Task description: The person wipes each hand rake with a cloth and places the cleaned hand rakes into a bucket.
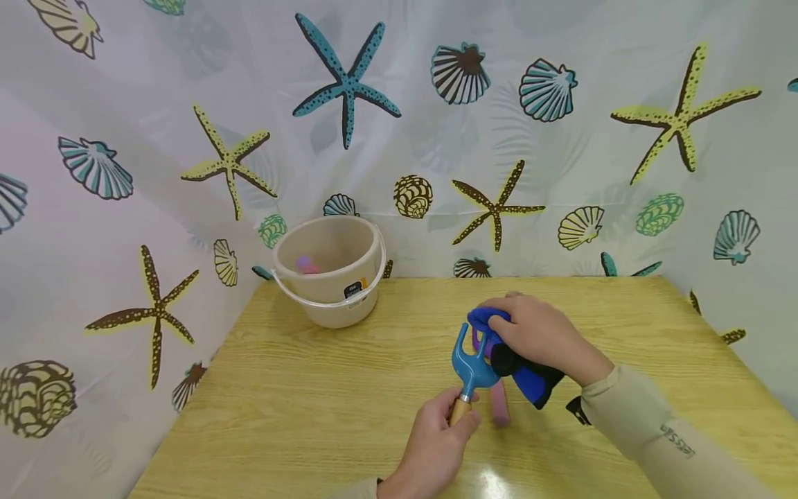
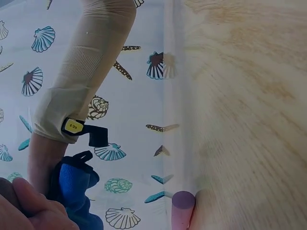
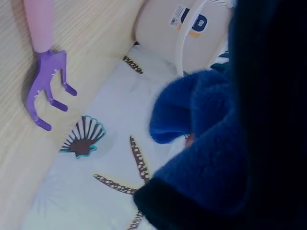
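Note:
My left hand (image 1: 433,436) grips the light wooden handle of a small blue garden hand rake (image 1: 470,369), its curved tines pointing away from me. In my right hand (image 1: 545,333) is a fuzzy blue cloth (image 1: 531,384) with black trim, pinched against the tines on the rake's right side. The cloth (image 3: 206,163) fills much of the right wrist view. Below it on the table lies a purple hand rake (image 3: 45,81) with a pink handle (image 1: 499,405), partly hidden by the cloth in the head view. The left wrist view shows my left fingers (image 2: 36,211) and that pink handle's end (image 2: 183,201).
A beige bucket (image 1: 339,315) with a white carrying handle stands at the table's back left, something pink and purple inside (image 1: 307,265). A curtain (image 1: 430,138) printed with starfish and shells hangs behind the wooden table (image 1: 299,402) and along its sides.

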Demonstrator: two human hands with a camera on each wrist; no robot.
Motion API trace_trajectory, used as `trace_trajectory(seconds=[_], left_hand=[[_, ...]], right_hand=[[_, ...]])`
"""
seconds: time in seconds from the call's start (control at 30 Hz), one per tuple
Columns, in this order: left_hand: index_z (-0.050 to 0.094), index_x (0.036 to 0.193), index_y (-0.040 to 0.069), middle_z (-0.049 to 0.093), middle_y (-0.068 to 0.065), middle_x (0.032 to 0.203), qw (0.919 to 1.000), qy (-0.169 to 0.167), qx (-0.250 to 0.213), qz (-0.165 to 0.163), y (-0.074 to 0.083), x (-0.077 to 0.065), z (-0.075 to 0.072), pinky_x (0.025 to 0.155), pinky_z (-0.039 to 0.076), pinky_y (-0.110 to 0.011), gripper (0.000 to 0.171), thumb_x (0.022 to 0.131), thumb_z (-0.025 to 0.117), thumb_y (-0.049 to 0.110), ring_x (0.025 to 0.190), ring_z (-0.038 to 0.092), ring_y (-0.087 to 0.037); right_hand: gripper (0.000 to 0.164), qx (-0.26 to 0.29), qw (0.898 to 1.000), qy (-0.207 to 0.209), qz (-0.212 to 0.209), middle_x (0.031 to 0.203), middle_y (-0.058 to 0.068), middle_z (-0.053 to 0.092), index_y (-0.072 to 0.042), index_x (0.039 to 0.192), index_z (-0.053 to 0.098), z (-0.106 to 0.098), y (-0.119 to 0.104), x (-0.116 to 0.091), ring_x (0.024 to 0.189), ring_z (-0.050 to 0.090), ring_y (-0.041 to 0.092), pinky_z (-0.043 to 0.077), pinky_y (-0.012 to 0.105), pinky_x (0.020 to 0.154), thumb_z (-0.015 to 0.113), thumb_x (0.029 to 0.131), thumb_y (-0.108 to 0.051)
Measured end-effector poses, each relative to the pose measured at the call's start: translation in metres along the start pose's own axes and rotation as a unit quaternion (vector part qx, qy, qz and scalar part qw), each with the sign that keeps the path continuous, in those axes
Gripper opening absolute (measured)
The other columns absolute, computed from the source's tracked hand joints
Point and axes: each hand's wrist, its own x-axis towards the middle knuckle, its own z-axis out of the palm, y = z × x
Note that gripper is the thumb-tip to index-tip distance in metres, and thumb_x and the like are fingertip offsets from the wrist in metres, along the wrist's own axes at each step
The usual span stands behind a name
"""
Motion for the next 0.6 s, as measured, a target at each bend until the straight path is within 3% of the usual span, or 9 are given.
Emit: trace_trajectory(seconds=[0.1,0.2,0.33,0.5,0.6], left_hand=[[0.063,0.122,0.008,0.048,-0.001,0.078,0.9999,-0.01,0.001,0.004,0.002,0.0,-0.002,0.052,0.034,-0.022,0.027,0.098,0.06,0.021,0.063,0.041,-0.014],[0.063,0.122,0.007,0.048,0.0,0.077,0.9997,-0.022,0.001,0.01,0.005,0.0,-0.003,0.051,0.033,-0.022,0.028,0.098,0.06,0.022,0.062,0.04,-0.014],[0.065,0.12,0.005,0.049,0.001,0.075,0.9991,-0.04,0.005,0.012,0.004,-0.002,-0.002,0.05,0.033,-0.021,0.027,0.099,0.059,0.02,0.06,0.04,-0.012],[0.067,0.118,0.008,0.05,0.002,0.074,0.9985,-0.053,-0.003,-0.007,0.0,-0.003,0.002,0.052,0.033,-0.021,0.024,0.098,0.059,0.019,0.06,0.04,-0.012],[0.067,0.118,0.007,0.051,0.001,0.076,0.9984,-0.054,-0.008,-0.017,-0.002,-0.003,0.004,0.054,0.035,-0.022,0.025,0.098,0.059,0.018,0.063,0.042,-0.013]], right_hand=[[0.033,-0.011,0.997,0.055,-0.047,0.114,0.006,0.067,-0.026,0.13,0.068,0.002,-0.004,-0.006,0.077,0.058,0.016,0.047,0.031,0.063,0.054,0.1,-0.026],[0.032,-0.043,0.993,0.069,-0.083,0.107,0.003,0.064,-0.028,0.128,0.069,0.0,-0.009,-0.008,0.07,0.054,0.012,0.045,0.029,0.06,0.056,0.099,-0.026],[0.03,-0.059,0.995,0.015,-0.077,0.099,0.001,0.065,-0.027,0.123,0.073,-0.006,-0.012,-0.005,0.07,0.052,0.013,0.043,0.029,0.061,0.056,0.098,-0.025],[0.03,-0.041,0.996,-0.081,-0.002,0.103,0.003,0.07,-0.02,0.122,0.074,-0.012,-0.01,-0.001,0.077,0.056,0.018,0.041,0.031,0.064,0.056,0.098,-0.026],[0.033,-0.052,0.994,-0.09,0.025,0.105,0.006,0.071,-0.015,0.125,0.072,-0.011,-0.009,-0.004,0.079,0.057,0.02,0.043,0.031,0.063,0.057,0.098,-0.028]])
